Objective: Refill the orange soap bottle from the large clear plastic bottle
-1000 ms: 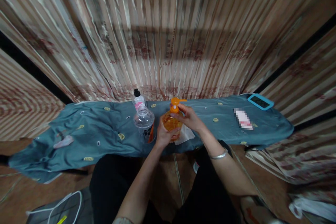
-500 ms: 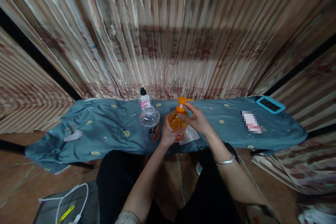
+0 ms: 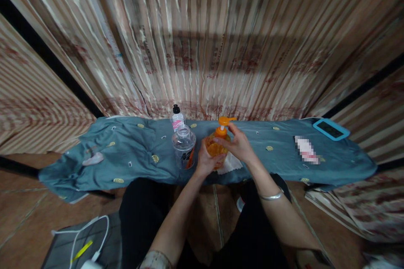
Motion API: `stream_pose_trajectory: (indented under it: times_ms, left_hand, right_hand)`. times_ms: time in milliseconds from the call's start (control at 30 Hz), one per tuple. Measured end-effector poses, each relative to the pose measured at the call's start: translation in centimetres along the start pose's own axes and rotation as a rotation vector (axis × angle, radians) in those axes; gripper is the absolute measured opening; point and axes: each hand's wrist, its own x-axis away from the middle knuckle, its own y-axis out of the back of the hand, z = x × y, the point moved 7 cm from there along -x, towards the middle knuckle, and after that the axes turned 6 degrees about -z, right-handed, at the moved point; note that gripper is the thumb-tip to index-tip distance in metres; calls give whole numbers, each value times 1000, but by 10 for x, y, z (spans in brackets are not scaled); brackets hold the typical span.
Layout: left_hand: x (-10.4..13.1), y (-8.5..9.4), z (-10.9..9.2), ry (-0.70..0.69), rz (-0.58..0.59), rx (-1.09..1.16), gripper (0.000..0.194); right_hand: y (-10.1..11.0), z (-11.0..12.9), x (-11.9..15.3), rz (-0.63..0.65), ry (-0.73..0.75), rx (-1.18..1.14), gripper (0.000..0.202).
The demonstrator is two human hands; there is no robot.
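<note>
1. The orange pump bottle (image 3: 217, 146) stands upright near the front edge of the cloth-covered table (image 3: 132, 159), about midway along it.
2. The left hand (image 3: 206, 162) is wrapped round the bottle's lower body, fingers curled on it.
3. The right hand (image 3: 238, 145) sits at the bottle's neck, fingers closed on the collar just under the pump head (image 3: 226, 120).
4. A white cloth (image 3: 232, 163) lies under the right wrist.
5. A clear bottle (image 3: 184, 146) stands just left of the orange one; a small black-capped bottle (image 3: 177, 118) stands behind it.
6. A blue device (image 3: 331, 129) rests at the table's far right corner.
</note>
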Motion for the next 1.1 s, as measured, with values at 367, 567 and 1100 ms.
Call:
stream_pose_trajectory:
  times_ms: [367, 567, 1100]
  left_hand:
    - [0, -1, -2, 14, 12, 31, 79]
    - [1, -1, -2, 26, 8, -3, 77]
    - [0, 0, -1, -6, 18, -11, 80]
  right_hand:
    - [-3, 4, -1, 76, 79, -56, 55]
    - [6, 9, -1, -97, 33, 80, 51]
    - [3, 10, -1, -8, 66, 95, 49]
